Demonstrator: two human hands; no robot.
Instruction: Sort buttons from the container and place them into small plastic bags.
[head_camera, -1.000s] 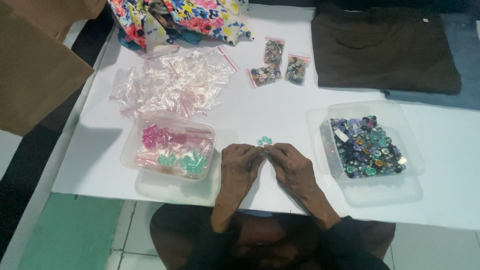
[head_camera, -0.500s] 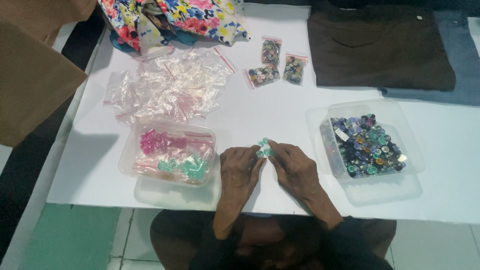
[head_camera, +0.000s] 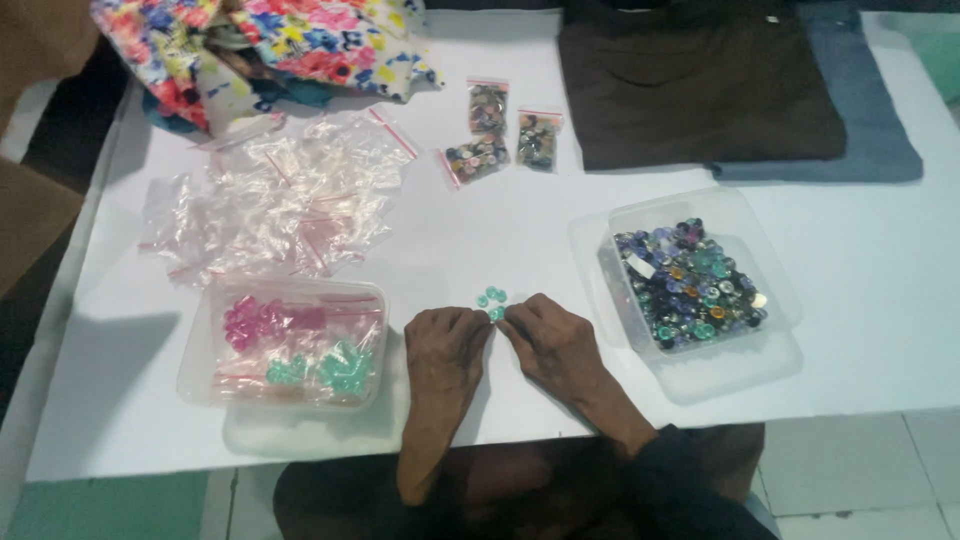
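At the far left of the white tabletop (head_camera: 880, 300) stands a clear plastic tub (head_camera: 283, 344) that holds small bags of pink and teal buttons, and behind it lies a loose heap of empty clear zip bags (head_camera: 270, 195). Just right of the tub, the left hand (head_camera: 443, 343) rests knuckles up near the table's front edge, its fingers curled and their tips meeting those of the right hand (head_camera: 553, 340). Between the two sets of fingertips sits a little cluster of teal buttons (head_camera: 491, 297), flat on the tabletop; one seems pinched there, though the frame is too small to tell which hand grips it. The step in hand looks like gathering or counting a matching set of buttons. Further right, a second clear tub (head_camera: 690, 280) is full of mixed blue, purple and green buttons. At the back lie three small filled bags (head_camera: 505, 135), a flowered cloth (head_camera: 270, 45) and folded dark garments (head_camera: 700, 85).
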